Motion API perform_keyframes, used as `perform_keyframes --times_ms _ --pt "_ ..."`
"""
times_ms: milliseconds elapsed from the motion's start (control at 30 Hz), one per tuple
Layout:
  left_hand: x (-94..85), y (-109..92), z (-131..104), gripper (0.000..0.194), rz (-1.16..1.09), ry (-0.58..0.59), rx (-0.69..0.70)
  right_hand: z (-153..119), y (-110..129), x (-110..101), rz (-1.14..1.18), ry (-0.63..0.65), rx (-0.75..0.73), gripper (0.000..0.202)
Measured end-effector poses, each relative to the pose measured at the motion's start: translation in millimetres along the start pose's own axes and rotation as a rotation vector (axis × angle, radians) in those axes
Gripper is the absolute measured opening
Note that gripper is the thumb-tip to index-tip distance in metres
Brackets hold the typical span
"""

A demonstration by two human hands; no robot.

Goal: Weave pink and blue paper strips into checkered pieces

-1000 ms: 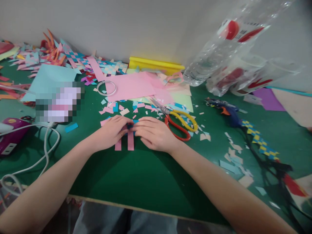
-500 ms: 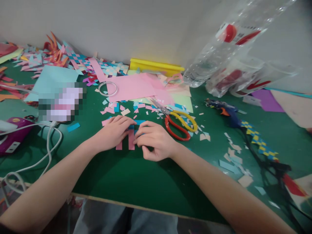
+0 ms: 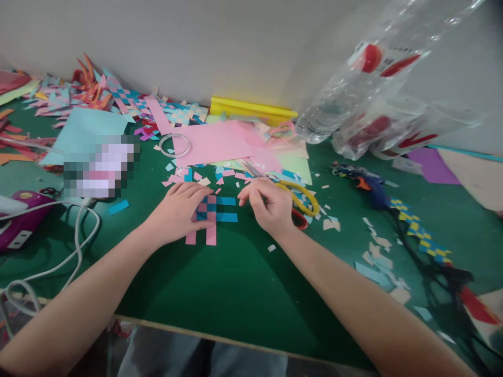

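Note:
My left hand (image 3: 181,212) lies over a small checkered weave of pink and blue paper strips (image 3: 211,215), its fingers stretched out flat and the thumb apart. Two pink strip ends reach toward me and two blue ends point right; the left part of the weave is under the hand. To the right of the blue ends hovers my right hand (image 3: 271,207), with loosely bent fingers and no visible object in them. It partly covers the scissors (image 3: 304,198), whose yellow handle and a bit of the red one show behind it.
Pink paper sheets (image 3: 214,139), a silver ring (image 3: 174,146) and many scraps lie behind the hands. A bottle (image 3: 334,104) and plastic cups (image 3: 424,131) stand back right. A blurred-out phone (image 3: 104,170) with a white cable is left. A glue gun (image 3: 373,191) lies right.
My right hand has left the paper strips and moved right and slightly away from me, partly over the scissors. The left hand stays on the weave, and the blue strip ends are now uncovered.

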State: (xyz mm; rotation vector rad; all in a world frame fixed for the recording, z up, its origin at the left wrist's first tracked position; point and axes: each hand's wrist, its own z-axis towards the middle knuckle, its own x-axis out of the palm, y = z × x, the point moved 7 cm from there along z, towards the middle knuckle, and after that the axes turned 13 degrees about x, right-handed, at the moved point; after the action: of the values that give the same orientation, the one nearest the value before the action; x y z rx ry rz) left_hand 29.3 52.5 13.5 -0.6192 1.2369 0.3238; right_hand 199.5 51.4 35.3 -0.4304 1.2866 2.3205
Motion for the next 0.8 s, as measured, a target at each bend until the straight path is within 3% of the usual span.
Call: perform_keyframes --times_ms 300,500,533,667,733,800 --pt "-6.4 -0.9 1.3 0.059 -0.217 -0.09 -0.05 -0.5 3.2 -0.4 -0.022 -0.009 -0.017 0.031" --pt "-19.0 17.6 -4.5 0.057 -0.663 -0.388 -0.266 -0.5 -2.7 -5.8 0.095 -0.073 0.042 0.013" --pt "-21.4 20.1 -5.5 0.055 -0.714 -0.44 -0.286 -0.5 -3.3 -4.1 0.128 -0.065 0.044 0.025" --pt "-28.5 25.1 -8.1 0.048 -0.863 -0.614 -0.308 -2.7 -5.1 17.2 0.165 0.082 0.089 0.071" --pt "-27.9 25.3 -8.2 0.048 -0.93 -0.651 -0.304 -5.4 -5.0 27.4 0.243 0.154 0.147 0.071" --pt "-25.3 24.1 -7.1 0.047 -0.983 -0.644 -0.298 -8.9 -1.8 38.8 0.375 0.29 0.223 0.048"
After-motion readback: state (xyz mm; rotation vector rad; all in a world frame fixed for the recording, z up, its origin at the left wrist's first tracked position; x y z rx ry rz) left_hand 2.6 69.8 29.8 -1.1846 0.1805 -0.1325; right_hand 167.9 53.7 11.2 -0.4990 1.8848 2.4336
